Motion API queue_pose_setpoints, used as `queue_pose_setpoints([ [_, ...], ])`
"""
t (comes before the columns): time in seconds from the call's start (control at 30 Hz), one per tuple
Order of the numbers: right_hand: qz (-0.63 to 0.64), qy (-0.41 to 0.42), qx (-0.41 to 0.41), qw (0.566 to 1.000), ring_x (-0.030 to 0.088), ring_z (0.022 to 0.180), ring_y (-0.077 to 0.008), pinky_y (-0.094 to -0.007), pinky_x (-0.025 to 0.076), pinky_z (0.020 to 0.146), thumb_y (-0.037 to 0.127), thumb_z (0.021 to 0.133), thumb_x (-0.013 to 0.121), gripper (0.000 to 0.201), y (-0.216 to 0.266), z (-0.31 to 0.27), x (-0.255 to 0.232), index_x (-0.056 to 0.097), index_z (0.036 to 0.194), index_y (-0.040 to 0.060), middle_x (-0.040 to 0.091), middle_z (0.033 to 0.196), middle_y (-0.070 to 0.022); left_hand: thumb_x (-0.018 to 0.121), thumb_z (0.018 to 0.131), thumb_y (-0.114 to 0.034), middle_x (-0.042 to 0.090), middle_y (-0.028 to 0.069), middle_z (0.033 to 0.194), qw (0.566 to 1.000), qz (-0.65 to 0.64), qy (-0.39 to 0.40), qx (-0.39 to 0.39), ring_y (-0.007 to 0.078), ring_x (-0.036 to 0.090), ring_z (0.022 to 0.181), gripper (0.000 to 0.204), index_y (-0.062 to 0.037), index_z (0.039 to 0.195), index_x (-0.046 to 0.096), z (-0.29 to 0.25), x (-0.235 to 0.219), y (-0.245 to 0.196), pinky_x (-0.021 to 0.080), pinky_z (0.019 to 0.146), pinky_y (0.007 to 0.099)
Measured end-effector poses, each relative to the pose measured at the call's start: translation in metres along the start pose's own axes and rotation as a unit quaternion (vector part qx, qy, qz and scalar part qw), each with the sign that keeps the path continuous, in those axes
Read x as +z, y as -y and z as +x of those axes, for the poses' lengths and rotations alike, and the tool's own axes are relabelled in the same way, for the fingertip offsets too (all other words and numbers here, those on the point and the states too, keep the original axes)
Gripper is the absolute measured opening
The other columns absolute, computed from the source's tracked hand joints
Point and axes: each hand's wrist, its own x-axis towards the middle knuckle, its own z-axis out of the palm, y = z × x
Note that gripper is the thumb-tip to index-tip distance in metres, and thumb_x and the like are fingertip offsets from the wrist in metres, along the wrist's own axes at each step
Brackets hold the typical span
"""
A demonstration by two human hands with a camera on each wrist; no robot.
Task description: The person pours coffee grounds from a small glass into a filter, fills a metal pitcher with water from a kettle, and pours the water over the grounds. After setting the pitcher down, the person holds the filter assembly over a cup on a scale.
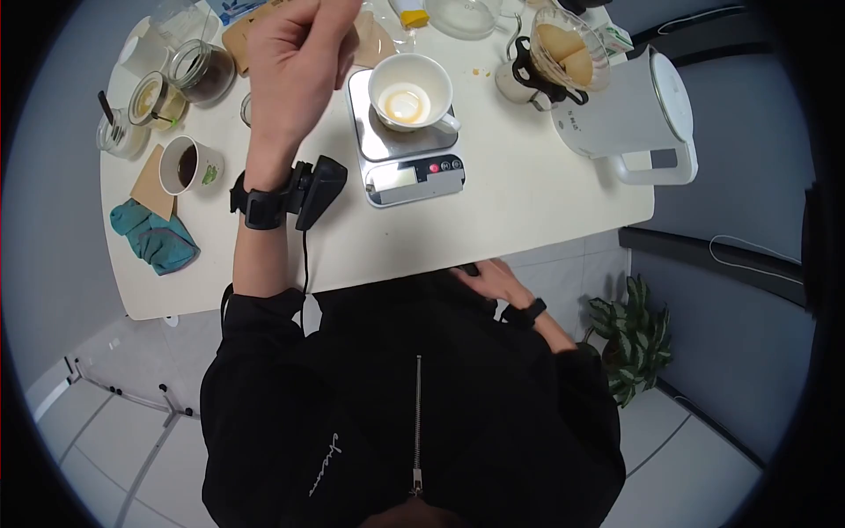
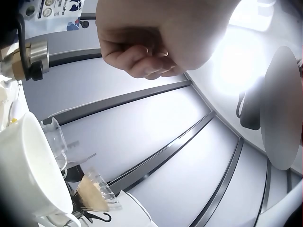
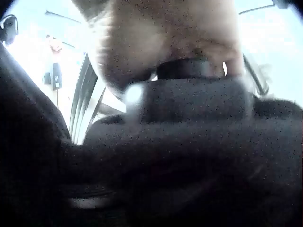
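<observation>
My left hand is raised over the back left of the table, its fingers curled; the left wrist view shows the same curled hand with no object visible in it. To its right, a white cup with a little brown liquid stands on a silver scale. That cup also shows at the lower left of the left wrist view. Below the table's front edge, my right hand is low by the black clothing, beside a small dark thing. Its fingers are partly hidden, so their grip is unclear.
A white kettle and a glass dripper with a paper filter stand at the right. Leftward are a paper cup of dark liquid, several jars and a teal cloth. A plant stands beyond the table's front edge.
</observation>
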Motion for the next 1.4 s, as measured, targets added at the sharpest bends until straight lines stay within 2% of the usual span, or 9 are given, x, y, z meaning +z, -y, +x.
queue_pose_setpoints([
  [0.1,0.055,-0.011,0.043,0.998,0.057,0.105,-0.0358,-0.0405,0.045,0.088,0.042,0.083,0.060,0.049,0.037,-0.013,-0.001,0.056,0.120,0.0102,0.061,0.114,-0.0186,0.055,0.093,-0.024,0.039,-0.0030,0.053,1.000,0.009,0.002,-0.022,0.0039,0.032,0.045,0.036,-0.0066,0.062,0.048,-0.006,0.004,-0.001,0.025,0.040,0.0204],
  [0.27,0.022,-0.071,-0.009,0.997,0.054,0.106,-0.0396,-0.0416,0.045,0.090,0.042,0.083,0.060,0.054,0.006,-0.008,0.008,0.052,0.124,0.0078,0.057,0.118,-0.0199,0.055,0.093,-0.025,0.040,-0.0030,0.053,1.000,0.005,-0.007,-0.001,0.0037,0.032,0.044,0.037,-0.0066,0.062,0.048,0.004,0.000,-0.002,0.025,0.040,0.0202],
  [0.37,-0.062,-0.193,-0.158,0.966,0.052,0.108,-0.0416,-0.0421,0.044,0.090,0.034,0.083,0.063,0.051,0.004,-0.006,0.015,0.052,0.123,0.0049,0.056,0.118,-0.0236,0.055,0.093,-0.025,0.040,-0.0030,0.053,1.000,-0.001,0.002,0.010,0.0037,0.033,0.044,0.037,-0.0064,0.062,0.048,0.004,-0.002,0.000,0.025,0.040,0.0201],
  [0.53,-0.118,-0.230,-0.199,0.945,0.050,0.109,-0.0433,-0.0432,0.042,0.092,0.031,0.084,0.062,0.051,0.005,-0.009,0.015,0.049,0.124,0.0032,0.053,0.121,-0.0248,0.056,0.093,-0.025,0.040,-0.0029,0.053,1.000,0.000,-0.001,0.008,0.0037,0.033,0.044,0.037,-0.0063,0.062,0.049,0.005,-0.001,0.003,0.025,0.040,0.0201],
  [0.77,0.105,0.007,0.075,0.992,0.058,0.098,-0.0380,-0.0413,0.047,0.088,0.032,0.084,0.060,0.051,0.002,-0.017,-0.002,0.050,0.122,-0.0004,0.059,0.111,-0.0240,0.056,0.093,-0.026,0.040,-0.0031,0.053,1.000,0.018,-0.014,-0.001,0.0035,0.034,0.044,0.037,-0.0065,0.062,0.049,0.006,-0.001,-0.001,0.026,0.040,0.0202],
  [0.93,0.149,-0.053,-0.076,0.984,0.064,0.087,-0.0315,-0.0390,0.051,0.078,0.042,0.089,0.050,0.053,-0.060,0.013,0.028,0.051,0.122,-0.0003,0.063,0.100,-0.0212,0.055,0.093,-0.027,0.040,-0.0032,0.052,1.000,0.022,-0.011,-0.001,0.0035,0.034,0.043,0.038,-0.0065,0.062,0.050,0.005,-0.005,-0.001,0.026,0.040,0.0201],
  [1.03,0.305,0.146,0.096,0.936,0.065,0.074,-0.0245,-0.0360,0.054,0.066,0.051,0.092,0.037,0.060,-0.072,0.029,0.008,0.052,0.121,0.0005,0.065,0.088,-0.0178,0.055,0.093,-0.027,0.040,-0.0032,0.051,0.999,0.026,-0.018,-0.005,0.0036,0.034,0.043,0.038,-0.0066,0.061,0.049,0.006,-0.004,-0.004,0.025,0.040,0.0202],
  [1.17,0.139,0.174,0.201,0.954,0.065,0.077,-0.0197,-0.0317,0.055,0.060,0.046,0.094,0.031,0.055,-0.029,0.017,-0.006,0.060,0.105,0.0005,0.066,0.080,-0.0152,0.055,0.093,-0.028,0.040,-0.0031,0.051,0.999,0.030,-0.027,-0.007,0.0036,0.034,0.043,0.039,-0.0068,0.061,0.048,0.007,-0.005,-0.008,0.025,0.040,0.0202],
  [1.4,0.023,0.190,0.190,0.963,0.066,0.075,-0.0265,-0.0374,0.053,0.057,0.043,0.093,0.029,0.054,-0.031,0.032,0.006,0.056,0.113,0.0007,0.065,0.086,-0.0199,0.055,0.093,-0.028,0.042,-0.0027,0.052,1.000,0.021,-0.021,0.002,0.0037,0.034,0.043,0.039,-0.0072,0.061,0.048,0.008,-0.010,-0.008,0.025,0.040,0.0201],
])
